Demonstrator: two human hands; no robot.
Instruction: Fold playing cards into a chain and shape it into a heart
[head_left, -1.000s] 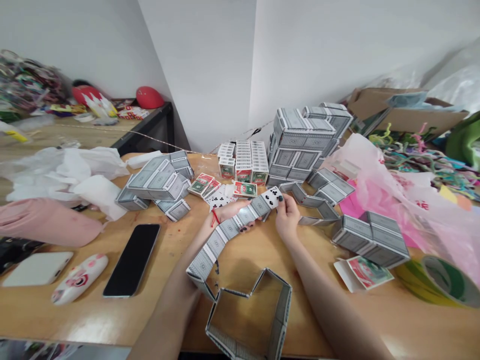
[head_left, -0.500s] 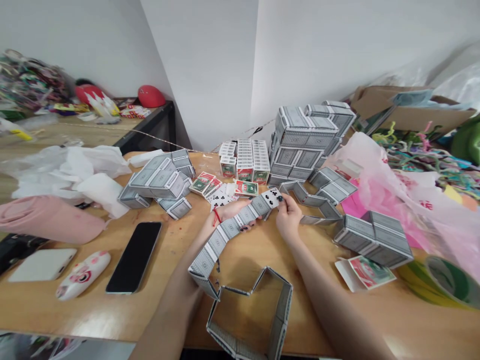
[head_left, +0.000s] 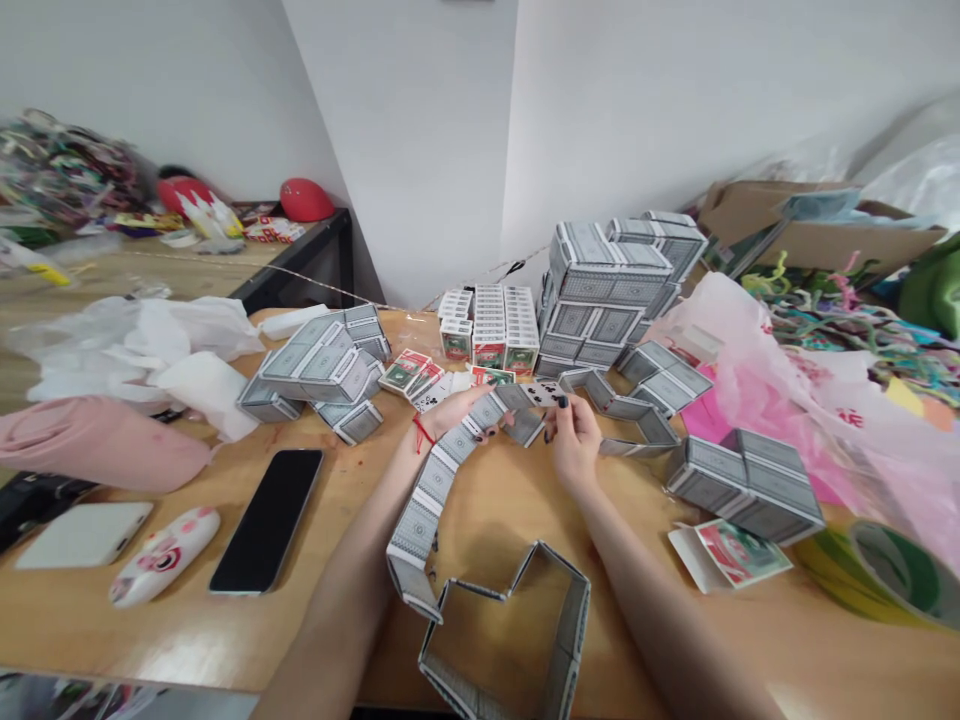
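Observation:
A long chain of linked playing cards (head_left: 433, 478) curves up from the table, its lower part standing on edge as an angular loop (head_left: 564, 630). My left hand (head_left: 469, 408), with a red string at the wrist, is closed round the upper stretch of the chain from beneath. At the chain's far end a face-up club card (head_left: 546, 393) is pinched between the thumb and fingers of my right hand (head_left: 576, 438). Loose cards (head_left: 433, 393) lie partly hidden behind my left hand. Several card boxes (head_left: 489, 325) stand stacked beyond both hands.
Folded-card blocks stand as a tall stack (head_left: 600, 290), a left cluster (head_left: 319, 355) and a right block (head_left: 746, 485). An opened card box (head_left: 739, 553) and tape roll (head_left: 877, 570) sit right. A phone (head_left: 268, 520) and white power bank (head_left: 86, 533) lie left.
The upper end of the chain has bent further right and lies flatter, with a grey card flap now hanging below it. Both hands keep hold; the view has shifted slightly.

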